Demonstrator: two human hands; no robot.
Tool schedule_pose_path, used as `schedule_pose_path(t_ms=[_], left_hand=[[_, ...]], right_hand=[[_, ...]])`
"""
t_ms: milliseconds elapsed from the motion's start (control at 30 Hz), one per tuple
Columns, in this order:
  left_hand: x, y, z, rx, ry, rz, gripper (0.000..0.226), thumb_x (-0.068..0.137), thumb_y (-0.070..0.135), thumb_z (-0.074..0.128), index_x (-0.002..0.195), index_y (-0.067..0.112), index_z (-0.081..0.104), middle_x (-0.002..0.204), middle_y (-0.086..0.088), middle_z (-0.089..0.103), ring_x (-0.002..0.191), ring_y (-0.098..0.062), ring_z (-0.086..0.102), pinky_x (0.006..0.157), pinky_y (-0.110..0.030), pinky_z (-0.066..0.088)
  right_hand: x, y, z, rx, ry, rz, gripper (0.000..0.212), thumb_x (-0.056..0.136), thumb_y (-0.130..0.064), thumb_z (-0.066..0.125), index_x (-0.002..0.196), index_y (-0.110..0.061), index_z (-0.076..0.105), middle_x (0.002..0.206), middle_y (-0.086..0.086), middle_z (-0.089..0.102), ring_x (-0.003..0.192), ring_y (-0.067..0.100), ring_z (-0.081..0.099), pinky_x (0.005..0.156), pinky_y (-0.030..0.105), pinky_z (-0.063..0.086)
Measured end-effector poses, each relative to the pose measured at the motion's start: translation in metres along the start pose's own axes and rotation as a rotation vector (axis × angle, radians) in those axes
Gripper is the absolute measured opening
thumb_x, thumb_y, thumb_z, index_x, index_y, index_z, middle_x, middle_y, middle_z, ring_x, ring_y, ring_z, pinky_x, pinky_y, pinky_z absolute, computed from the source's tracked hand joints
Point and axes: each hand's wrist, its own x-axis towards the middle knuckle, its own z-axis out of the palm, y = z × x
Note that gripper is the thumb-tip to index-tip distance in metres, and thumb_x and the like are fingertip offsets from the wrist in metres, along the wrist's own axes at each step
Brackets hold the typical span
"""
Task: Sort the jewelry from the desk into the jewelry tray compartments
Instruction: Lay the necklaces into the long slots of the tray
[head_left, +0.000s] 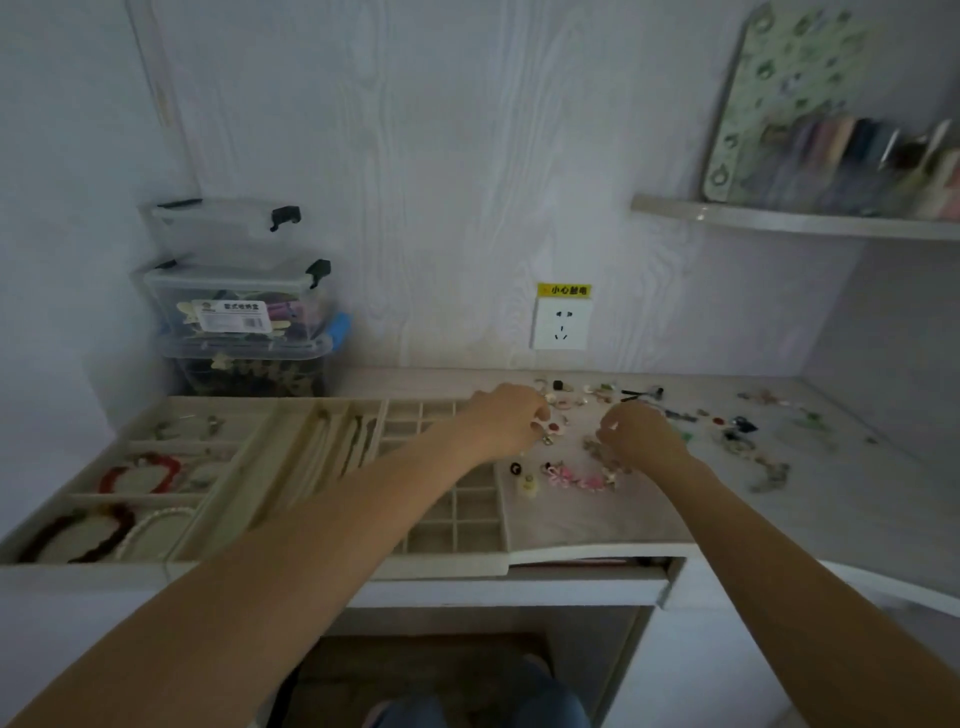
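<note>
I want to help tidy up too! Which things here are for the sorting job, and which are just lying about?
For the job:
- jewelry tray
- loose jewelry on the desk
- red bracelet, already in the tray
- left hand and right hand, both among the loose pieces

Just lying about:
- clear storage boxes
- wall socket
- shelf with its bits

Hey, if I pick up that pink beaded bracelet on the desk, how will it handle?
The pink beaded bracelet lies in a loose, wavy line, so it will probably hang limp. Its beads look small, so it is likely light. It may snag on jewelry close by.
</note>
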Motion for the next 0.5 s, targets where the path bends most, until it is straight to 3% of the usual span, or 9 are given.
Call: schedule_pose_path(t_ms=[100,167,267,333,400,500], left_hand=[[0.027,0.018,0.013,-0.005,-0.043,0.001,0.034,0.096,0.02,0.046,0.129,0.019,0.053,0.139,-0.002,0.048,0.126,-0.022,0.043,0.104,-0.039,0.03],[0.038,0.022,0.019,0.001,-0.059,-0.01,0.036,0.096,0.016,0.046,0.131,0.017,0.052,0.14,-0.002,0.047,0.128,-0.023,0.042,0.105,-0.04,0.03],[0.055,0.028,0.031,0.027,-0.093,-0.026,0.038,0.095,0.011,0.045,0.132,0.016,0.051,0.141,-0.006,0.047,0.128,-0.025,0.043,0.104,-0.038,0.034],[0.064,0.032,0.037,0.06,-0.126,-0.025,0.037,0.094,0.007,0.043,0.128,0.015,0.056,0.137,-0.007,0.049,0.125,-0.026,0.046,0.103,-0.039,0.034],[0.067,0.032,0.042,0.065,-0.145,-0.018,0.035,0.093,0.006,0.044,0.122,0.015,0.063,0.128,-0.008,0.055,0.116,-0.028,0.052,0.101,-0.042,0.037],[0.071,0.032,0.048,-0.017,-0.138,-0.031,0.031,0.092,0.006,0.047,0.115,0.012,0.066,0.119,-0.01,0.061,0.109,-0.028,0.056,0.098,-0.041,0.042]], right_hand=[[0.014,0.012,-0.001,-0.016,-0.057,0.057,0.016,0.081,-0.022,0.067,0.079,-0.006,0.07,0.079,0.008,0.067,0.079,0.022,0.065,0.072,0.027,0.052],[0.017,0.008,0.002,-0.039,-0.1,0.055,0.019,0.079,-0.027,0.07,0.071,-0.01,0.068,0.068,0.003,0.064,0.07,0.018,0.065,0.069,0.025,0.052],[0.026,0.008,0.006,-0.022,-0.129,0.019,0.026,0.081,-0.03,0.07,0.073,-0.006,0.069,0.066,0.007,0.065,0.063,0.021,0.063,0.071,0.029,0.055],[0.03,0.009,0.007,-0.032,-0.138,0.033,0.017,0.079,-0.018,0.072,0.073,-0.003,0.066,0.064,0.009,0.061,0.061,0.022,0.06,0.064,0.03,0.054],[0.03,0.006,0.008,-0.055,-0.171,0.068,0.018,0.077,-0.01,0.071,0.067,-0.004,0.057,0.06,0.008,0.055,0.054,0.018,0.055,0.053,0.026,0.048],[0.033,0.006,0.007,0.05,-0.177,0.047,0.021,0.086,-0.008,0.063,0.067,-0.004,0.054,0.063,0.008,0.054,0.053,0.016,0.049,0.05,0.024,0.041]])
